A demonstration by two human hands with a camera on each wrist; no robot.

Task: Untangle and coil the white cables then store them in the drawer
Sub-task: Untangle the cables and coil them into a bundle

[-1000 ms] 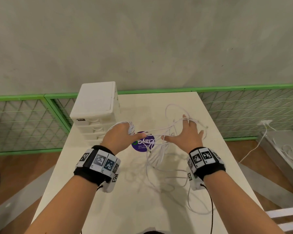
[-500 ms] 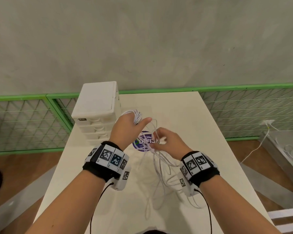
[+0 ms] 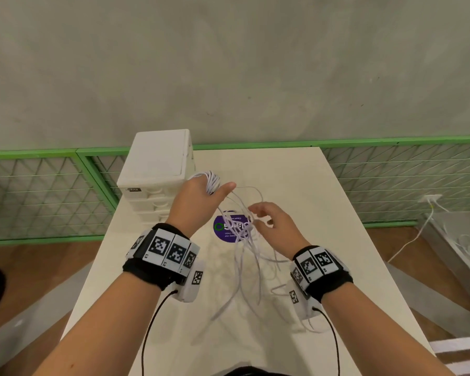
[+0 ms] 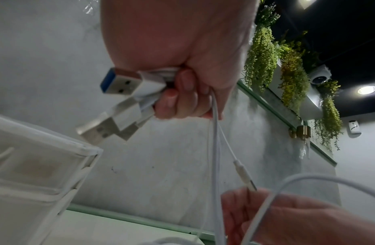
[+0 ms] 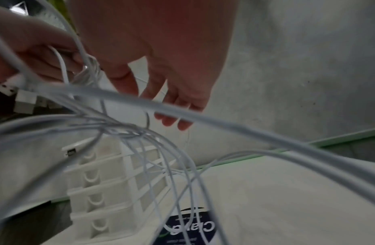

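My left hand (image 3: 198, 198) is raised beside the white drawer unit (image 3: 158, 164) and grips a coiled bundle of white cables (image 3: 212, 182). In the left wrist view several USB plugs (image 4: 119, 84) stick out of that fist (image 4: 182, 49). Loose strands (image 3: 244, 267) hang from the bundle down to the table (image 3: 323, 213). My right hand (image 3: 272, 223) hovers among these strands with relaxed fingers (image 5: 172, 107); a thick strand (image 5: 182, 112) crosses in front of them, ungripped. A small connector (image 4: 245, 179) dangles onto the right hand (image 4: 297, 220). The unit's drawers (image 5: 111, 190) are all closed.
A round purple sticker (image 3: 229, 229) lies on the table under the strands. Green mesh fencing (image 3: 38, 196) runs behind the table. On the floor at right, another white cable runs from a socket (image 3: 430, 198). White slats (image 3: 459, 348) show at the bottom right.
My left hand rose with the coil toward the drawer unit. My right hand came in from a wide reach to the strands near the coil, and its fingers have loosened.
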